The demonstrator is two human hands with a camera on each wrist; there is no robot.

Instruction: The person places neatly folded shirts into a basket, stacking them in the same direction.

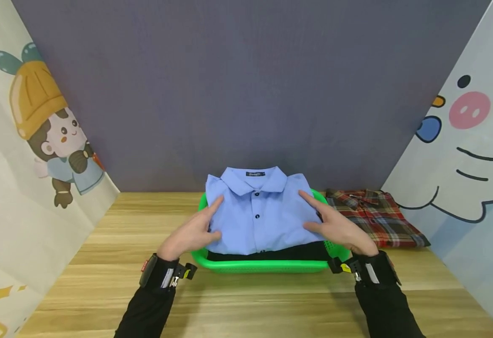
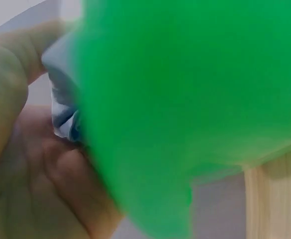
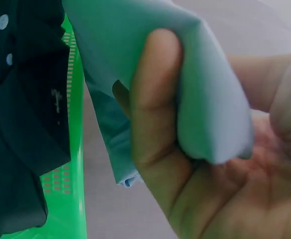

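A folded light blue shirt [image 1: 271,220] with dark buttons and a collar label overlaps the green basket [image 1: 263,265] in the head view. My left hand [image 1: 190,234] grips the shirt's left side; the left wrist view has the cloth between thumb and fingers, partly behind the blurred green basket [image 2: 185,74]. At the opposite side my right hand [image 1: 343,230] holds the shirt, its fingers [image 3: 157,99] curled round the bunched edge [image 3: 212,109]. Beneath lies a black garment [image 1: 271,253] in the basket, its collar and pale buttons showing in the right wrist view.
A folded plaid shirt [image 1: 377,218] lies on the wooden table [image 1: 263,305] right of the basket. Behind the table rises a grey panel [image 1: 250,94], flanked by a left cartoon panel [image 1: 1,155] and a right cartoon panel [image 1: 474,188].
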